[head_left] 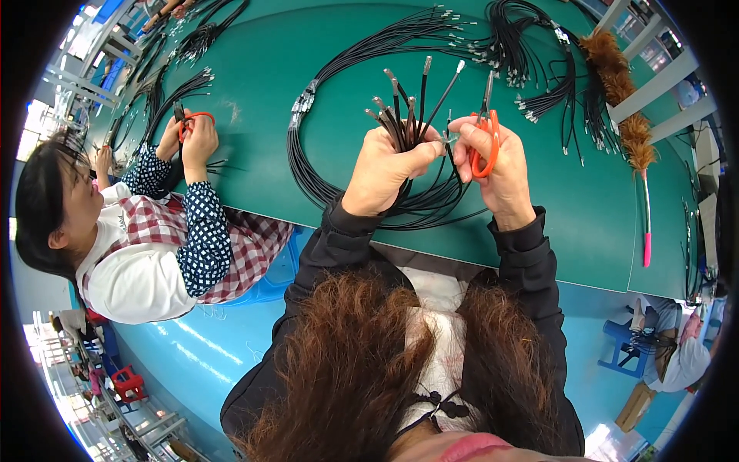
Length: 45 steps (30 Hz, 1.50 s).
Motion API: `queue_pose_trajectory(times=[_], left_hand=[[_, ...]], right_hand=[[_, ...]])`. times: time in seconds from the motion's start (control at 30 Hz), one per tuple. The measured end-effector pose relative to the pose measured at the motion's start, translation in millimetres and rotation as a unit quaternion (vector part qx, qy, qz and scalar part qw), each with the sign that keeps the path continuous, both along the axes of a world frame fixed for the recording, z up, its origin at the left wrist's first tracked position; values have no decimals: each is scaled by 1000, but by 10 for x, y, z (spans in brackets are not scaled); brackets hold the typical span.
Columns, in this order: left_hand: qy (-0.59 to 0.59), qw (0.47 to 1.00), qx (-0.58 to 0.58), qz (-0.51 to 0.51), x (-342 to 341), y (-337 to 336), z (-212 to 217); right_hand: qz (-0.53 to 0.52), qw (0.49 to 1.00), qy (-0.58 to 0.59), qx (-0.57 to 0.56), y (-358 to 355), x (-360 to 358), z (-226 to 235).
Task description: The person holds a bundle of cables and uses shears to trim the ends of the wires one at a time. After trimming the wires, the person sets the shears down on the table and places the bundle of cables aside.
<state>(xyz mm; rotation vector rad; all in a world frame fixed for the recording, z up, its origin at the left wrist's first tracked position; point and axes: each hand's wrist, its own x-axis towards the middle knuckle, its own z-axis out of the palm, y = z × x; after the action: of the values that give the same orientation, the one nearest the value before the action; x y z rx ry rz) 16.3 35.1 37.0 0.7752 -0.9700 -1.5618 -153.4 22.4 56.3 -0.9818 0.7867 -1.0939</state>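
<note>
My left hand (pixel 379 171) is closed round a bunch of black cables (pixel 398 115), their silvery ends fanning upward past the fingers. The rest of these cables loops down and round on the green table. In my right hand (pixel 506 171) are scissors with orange handles (pixel 491 146), the dark blades pointing away from me. The thumb and fingertips of that hand meet close beside the left thumb, at a thin cable end with a small pale bit on it. What exactly they pinch there is too small to make out.
A tied cable bundle (pixel 306 100) curves on the green table (pixel 254 154). More black cables (pixel 531 46) lie at the far right, near a brown feather duster (pixel 635 138) with a pink-tipped handle. At left, a co-worker (pixel 154 231) holds orange-handled cutters (pixel 185 123) and cables.
</note>
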Motion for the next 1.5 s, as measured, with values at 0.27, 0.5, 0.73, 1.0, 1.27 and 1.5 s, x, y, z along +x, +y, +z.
queue_pose_trajectory(times=[0.27,0.5,0.73,1.0,1.27,1.5], left_hand=[[-18,1000,-4,2,4,37,-5],[-7,1000,-11,2,-1,41,-16],[-6,1000,1,-7,22,-2,-5],[18,1000,6,4,31,-72,-3],[30,999,16,8,11,-10,31],[-1,1000,-6,3,43,9,-49]], right_hand=[[51,996,65,-34,-8,-20,8],[37,999,29,-25,-28,6,-58],[18,1000,18,-6,-47,34,53],[60,993,97,-10,-96,-43,-61],[43,992,118,-23,-2,-53,-125],[31,987,153,-36,66,-31,-121]])
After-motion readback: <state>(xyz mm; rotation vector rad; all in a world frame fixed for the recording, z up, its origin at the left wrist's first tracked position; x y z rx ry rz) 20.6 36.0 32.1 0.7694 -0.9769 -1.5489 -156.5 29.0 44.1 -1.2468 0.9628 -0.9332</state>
